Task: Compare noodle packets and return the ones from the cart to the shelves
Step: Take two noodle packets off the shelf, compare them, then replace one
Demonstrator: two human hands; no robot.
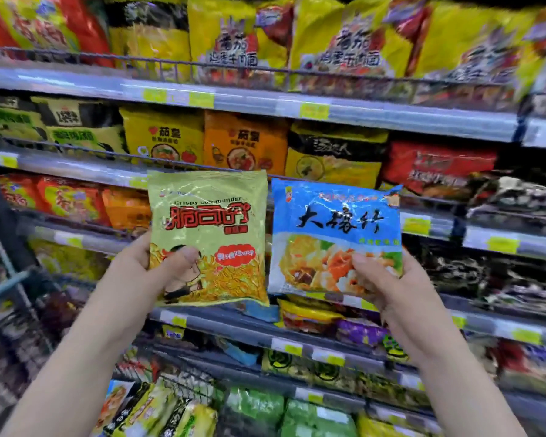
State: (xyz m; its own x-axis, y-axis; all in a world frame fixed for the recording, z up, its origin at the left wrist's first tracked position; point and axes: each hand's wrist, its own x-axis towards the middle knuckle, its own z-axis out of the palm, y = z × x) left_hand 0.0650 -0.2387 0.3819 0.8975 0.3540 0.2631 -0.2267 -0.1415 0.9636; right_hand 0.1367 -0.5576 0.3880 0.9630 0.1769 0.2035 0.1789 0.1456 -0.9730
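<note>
My left hand (153,268) grips a light green noodle packet (208,222) with red lettering by its lower left corner, thumb across the front. My right hand (388,282) grips a blue noodle packet (334,222) with black characters by its lower right corner. Both packets are held upright, side by side and close together, in front of the noodle shelves (328,110). The cart's wire edge (183,384) shows at the bottom left, with several packets (158,411) in it.
Shelves full of yellow, orange, red and black noodle packs fill the view on several levels, with yellow price tags (314,110) on the rails. Green packs (316,421) lie on the lowest shelf. A dark upright post (4,216) stands at the left.
</note>
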